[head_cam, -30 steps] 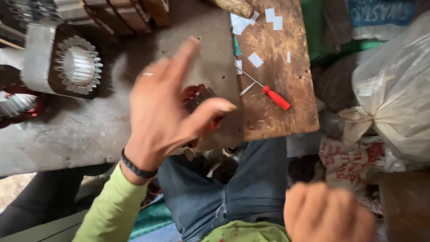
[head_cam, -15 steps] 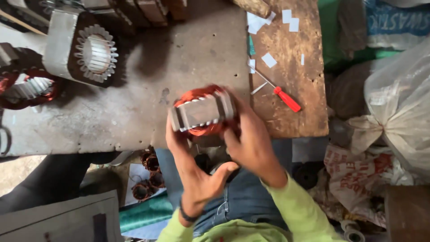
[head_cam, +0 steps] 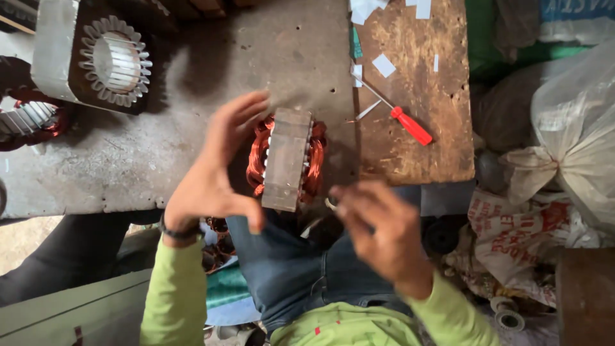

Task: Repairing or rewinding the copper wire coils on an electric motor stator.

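A motor stator (head_cam: 287, 157), a grey laminated steel block with copper windings bulging from both ends, stands on its side at the near edge of the grey workbench (head_cam: 128, 160), above my lap. My left hand (head_cam: 214, 173) is spread beside its left end, fingers near the top corner and thumb near the bottom corner; I cannot tell whether it touches. My right hand (head_cam: 384, 230) hovers below and to the right of the stator, fingers loosely apart and blurred, holding nothing.
An unwound stator core (head_cam: 109, 61) sits at the back left, and a wound one (head_cam: 29, 118) at the left edge. A red-handled screwdriver (head_cam: 410, 125) and white paper slips (head_cam: 384, 64) lie on a wooden board (head_cam: 435, 147). Plastic bags (head_cam: 570, 128) are piled at right.
Half a second ago both hands held the stator up in front of me. Now it rests turned on the bench edge, and both hands have come away from it.
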